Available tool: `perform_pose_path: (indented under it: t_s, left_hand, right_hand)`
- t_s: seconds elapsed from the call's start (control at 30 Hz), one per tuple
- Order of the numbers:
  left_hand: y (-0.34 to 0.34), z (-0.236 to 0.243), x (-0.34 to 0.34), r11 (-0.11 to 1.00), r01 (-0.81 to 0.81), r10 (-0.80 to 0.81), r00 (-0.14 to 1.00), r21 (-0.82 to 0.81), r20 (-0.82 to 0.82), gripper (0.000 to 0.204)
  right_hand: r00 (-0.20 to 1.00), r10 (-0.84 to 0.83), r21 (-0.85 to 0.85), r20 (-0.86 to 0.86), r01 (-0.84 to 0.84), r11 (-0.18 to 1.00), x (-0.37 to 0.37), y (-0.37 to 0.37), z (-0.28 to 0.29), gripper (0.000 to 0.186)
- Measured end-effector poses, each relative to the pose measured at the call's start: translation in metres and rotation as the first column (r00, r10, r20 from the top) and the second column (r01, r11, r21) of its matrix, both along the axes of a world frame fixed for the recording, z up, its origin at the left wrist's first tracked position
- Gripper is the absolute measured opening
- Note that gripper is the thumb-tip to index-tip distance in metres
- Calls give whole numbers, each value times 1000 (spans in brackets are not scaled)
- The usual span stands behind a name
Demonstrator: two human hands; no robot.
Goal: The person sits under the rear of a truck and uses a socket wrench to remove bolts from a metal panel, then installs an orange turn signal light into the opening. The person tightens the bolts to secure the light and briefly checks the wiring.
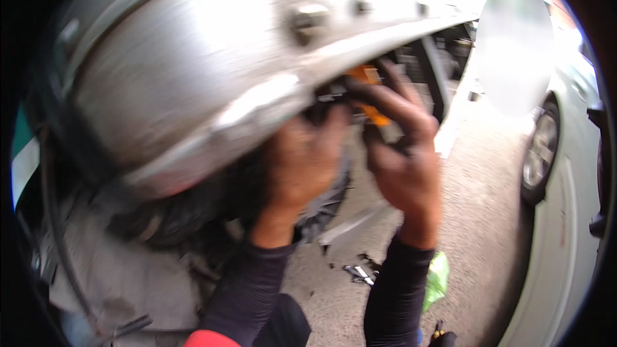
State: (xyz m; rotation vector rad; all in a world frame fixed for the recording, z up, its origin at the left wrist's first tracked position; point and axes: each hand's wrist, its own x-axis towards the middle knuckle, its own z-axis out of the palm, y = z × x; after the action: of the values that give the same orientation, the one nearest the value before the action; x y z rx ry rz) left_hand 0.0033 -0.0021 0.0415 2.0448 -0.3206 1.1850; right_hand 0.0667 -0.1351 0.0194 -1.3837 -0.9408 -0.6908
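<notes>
both hands are raised under the curved edge of a large brushed-metal fender [193, 71] that fills the upper left of the view. left hand [299, 167] is curled with its back toward the camera, fingers tucked up behind the fender's lower rim where they go out of sight, so i cannot tell what, if anything, it grips. right hand [402, 154] sits just beside it, fingers bent and reaching up to an orange part [366, 90] lodged in the dark gap under the rim; the fingertips lie across that part and appear to touch it, but whether they are clamped on it cannot be told. the orange part shows only in two small patches, above and below the fingers. both forearms wear dark long sleeves and come up from the lower edge. a black cable [54, 218] runs down the left side. below, on the speckled pavement [475, 218], lie small dark tools [360, 273] and a green bag [437, 279] near the right elbow. a white car [565, 231] with its wheel [540, 151] stands at the right, well apart from the hands.
</notes>
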Motion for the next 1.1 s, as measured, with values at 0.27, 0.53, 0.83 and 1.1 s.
perform_pose_path:
  t_s: [0.27, 0.53, 0.83, 1.1]
  left_hand:
    - [5, -10, 15, 985, 74, -49, 987, -158, 153, 34]
    - [-3, -4, 14, 987, -32, 67, 972, -155, 224, 27]
    - [-5, -9, 23, 962, 103, -48, 976, -253, 214, 22]
    - [37, -10, 8, 880, -228, 163, 969, 417, 185, 34]
  right_hand:
    - [999, 17, 61, 49, -20, 998, -4, 8, 1, 47]
    - [997, -1, 63, 80, -4, 998, 7, 14, 1, 48]
    - [993, 61, 131, 103, -74, 989, 8, -1, -8, 44]
    - [751, -129, 376, -648, 462, 803, 76, -47, -200, 26]
